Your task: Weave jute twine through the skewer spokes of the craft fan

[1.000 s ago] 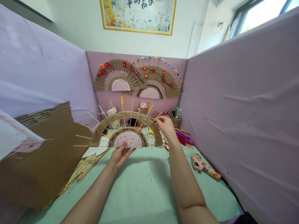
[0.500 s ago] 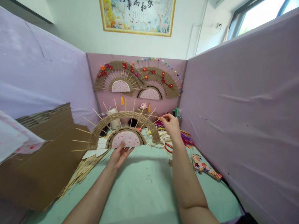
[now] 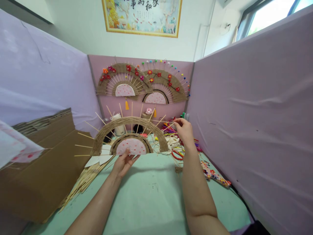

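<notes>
My left hand holds a half-round woven fan by its bottom edge. The thumb lies on the fan's pale pink half-disc with red dots; the other fingers are behind or under it. Thin bamboo sticks radiate from the centre through a brown twine arch and poke out beyond it. My right hand is closed in a pinch to the fan's right. A thin strand of twine runs taut from the arch to these fingertips. One stick's tip also reaches them; whether it is gripped too cannot be made out.
Two finished-looking fans with flowers hang on the pink back panel. A cardboard sheet and a bundle of sticks lie left. Behind the right hand are colourful craft stems and red-handled scissors. A flower-patterned glue gun-like tool lies right.
My right hand has moved a little right, away from the fan, and the strand between them is longer. My left hand still holds the fan in nearly the same place.
</notes>
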Demonstrator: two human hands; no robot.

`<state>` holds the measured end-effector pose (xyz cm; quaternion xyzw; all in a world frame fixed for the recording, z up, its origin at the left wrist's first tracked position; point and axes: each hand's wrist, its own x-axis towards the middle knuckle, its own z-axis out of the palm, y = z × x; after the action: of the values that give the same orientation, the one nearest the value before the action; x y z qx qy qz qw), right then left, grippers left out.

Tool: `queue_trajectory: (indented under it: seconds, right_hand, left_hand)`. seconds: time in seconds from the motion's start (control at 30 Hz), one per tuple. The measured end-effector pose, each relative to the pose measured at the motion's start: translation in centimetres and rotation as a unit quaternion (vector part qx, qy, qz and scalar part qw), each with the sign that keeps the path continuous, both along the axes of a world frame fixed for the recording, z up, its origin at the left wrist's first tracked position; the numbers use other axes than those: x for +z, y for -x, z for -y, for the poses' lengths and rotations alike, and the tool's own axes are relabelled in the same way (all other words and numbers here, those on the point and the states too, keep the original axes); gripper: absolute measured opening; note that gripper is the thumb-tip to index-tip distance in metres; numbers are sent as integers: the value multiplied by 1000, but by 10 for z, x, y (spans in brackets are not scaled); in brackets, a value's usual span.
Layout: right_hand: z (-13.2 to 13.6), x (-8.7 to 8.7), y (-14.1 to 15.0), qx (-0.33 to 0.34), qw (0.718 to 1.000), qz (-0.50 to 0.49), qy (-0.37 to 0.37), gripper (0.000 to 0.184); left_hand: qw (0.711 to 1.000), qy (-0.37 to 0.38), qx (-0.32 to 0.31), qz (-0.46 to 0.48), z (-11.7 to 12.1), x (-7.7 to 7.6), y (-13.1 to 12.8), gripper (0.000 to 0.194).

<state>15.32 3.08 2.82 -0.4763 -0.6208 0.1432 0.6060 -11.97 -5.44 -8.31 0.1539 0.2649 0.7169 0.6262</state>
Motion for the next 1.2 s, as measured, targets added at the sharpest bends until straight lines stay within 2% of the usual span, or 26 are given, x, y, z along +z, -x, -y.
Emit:
queue_trajectory:
  seconds: [0.1,0.37,0.47,0.63,1.2]
  right_hand:
    - [1,-1,1,-15,999,30,6,18]
    - [8,-1,13,-46,985,158,-60,14]
    - [12,0,18,-12,972,226,-70,13]
    - [18,2,26,57,945,319,-30,11]
    - [26,9,18,103,969,224,-7,12]
  left_hand:
    - [1000,-5,8,5,-2,-1,1,12]
    - [999,-9,18,26,-3,0,3,12]
    - [999,-15,21,38,-4,0,5,13]
    - [998,-16,31,47,-4,2,7,14]
    - [997,-38,17,61,-5,1,12,17]
